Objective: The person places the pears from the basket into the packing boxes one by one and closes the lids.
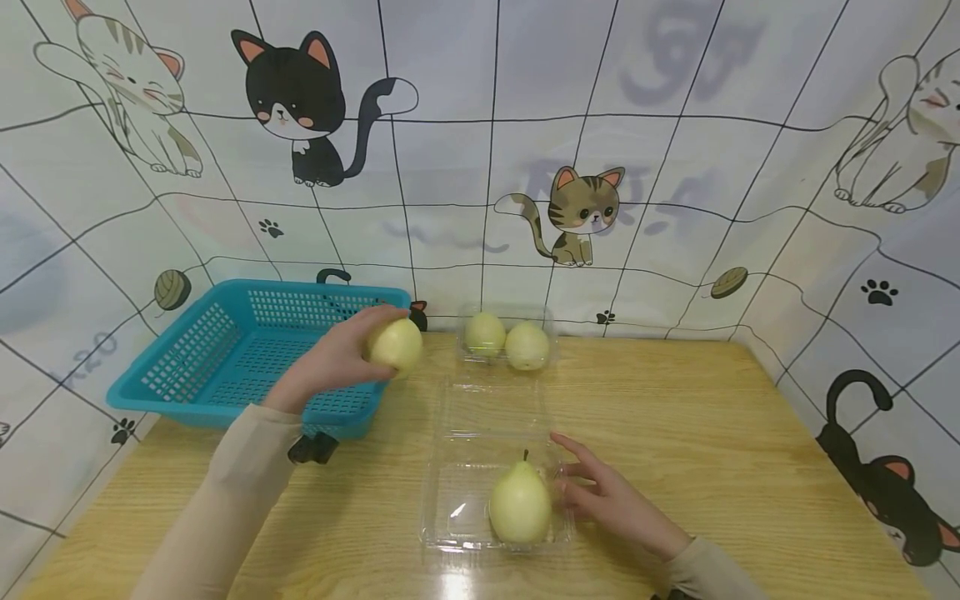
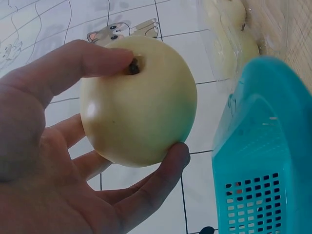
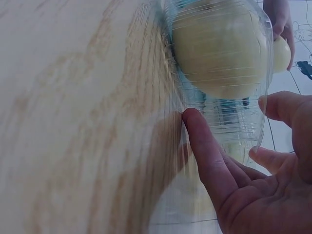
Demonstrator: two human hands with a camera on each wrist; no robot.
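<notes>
My left hand (image 1: 339,360) holds a pale yellow pear (image 1: 397,345) over the right rim of the blue basket. In the left wrist view the thumb lies at the dark end of the held pear (image 2: 146,102), and the fingers curl beneath it. An opened clear plastic box (image 1: 459,498) lies on the table, its lid folded back toward the wall. Inside it, on the right, a second pear (image 1: 521,505) stands with its stem up. My right hand (image 1: 611,500) rests at the box's right side, fingers loosely extended, fingertips right at the clear wall (image 3: 229,114).
The blue perforated basket (image 1: 247,358) stands at the back left. Another clear box (image 1: 504,312) with two pears (image 1: 527,346) sits against the wall. A cat-print sheet (image 1: 450,158) covers the wall behind the wooden table (image 1: 675,417).
</notes>
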